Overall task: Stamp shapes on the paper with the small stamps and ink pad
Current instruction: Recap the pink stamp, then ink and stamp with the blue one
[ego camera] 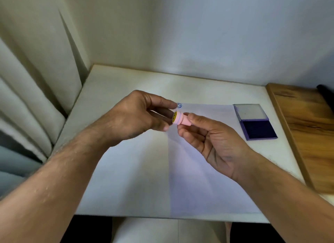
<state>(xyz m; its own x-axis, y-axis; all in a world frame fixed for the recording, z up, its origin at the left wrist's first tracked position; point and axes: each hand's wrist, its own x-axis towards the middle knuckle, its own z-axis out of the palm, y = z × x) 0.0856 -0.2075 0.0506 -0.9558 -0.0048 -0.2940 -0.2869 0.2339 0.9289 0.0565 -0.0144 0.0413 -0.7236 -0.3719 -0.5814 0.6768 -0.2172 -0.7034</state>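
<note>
Reaching in from the near edge, two bare forearms are crossing over the white bench [112,83] and meeting above the paper [144,170]. The sheet is lying flat and taking up most of the near bench top, its near edge lying just inside the bench edge. The right hand [213,141] is turning palm up, its grip closing thumb and fingertips on the narrow end of a small pink stamp [180,119]. The stamp is being held sideways in the air above the sheet, its wider end pointing left. That end is carrying a yellow round face [174,117] with a dark smiley figure. The left hand [133,116] is coming in from the other side, its grip pinching narrowly at the yellow end; whether the fingers are actually gripping it or only touching cannot be told. Both hands are hiding the middle of the sheet.

Just behind the left fingertips, a small blue smiley print [179,105] is showing at the far edge of the paper. To the right, apart from the sheet, an ink pad [258,130] is lying open, dark pad nearer, lid [250,111] folded back. A wooden board [307,127] is sitting at the bench's right edge. Pale curtains [32,90] are hanging on the left; a plain wall [216,34] is closing the back.
</note>
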